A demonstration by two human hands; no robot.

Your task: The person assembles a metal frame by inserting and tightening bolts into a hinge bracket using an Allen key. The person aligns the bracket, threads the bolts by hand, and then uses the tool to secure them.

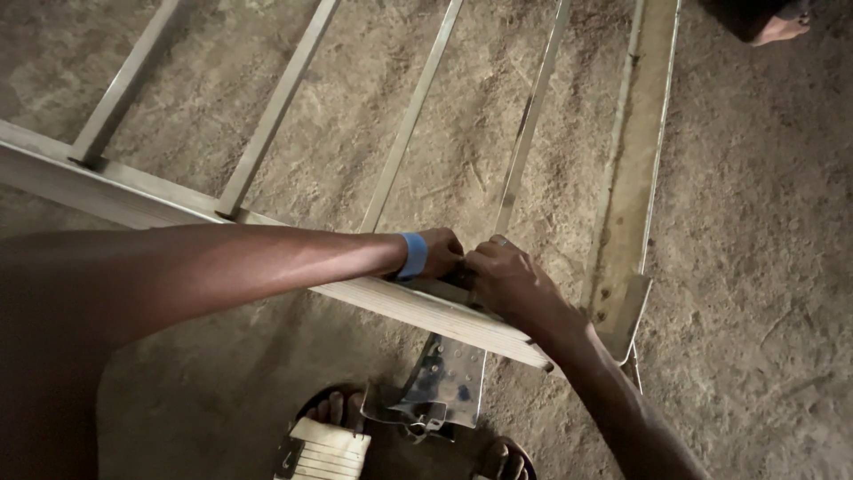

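Note:
A metal frame lies flat on the dirt floor, with a long rail point(133, 191) crossing from left to lower right and several thin bars point(409, 124) running up from it. My left hand point(442, 253), with a blue band at the wrist, and my right hand point(505, 277) meet on the rail where one bar joins it. Both hands have curled fingers pressed together at that joint. What they grip is hidden between them. A flat metal bracket point(444, 378) hangs below the rail, just under my hands.
A wide channel-shaped side rail point(635, 169) runs up the right side of the frame. My sandalled feet point(329, 440) stand below the rail. Another person's bare foot point(780, 28) shows at the top right. Dirt floor surrounds everything.

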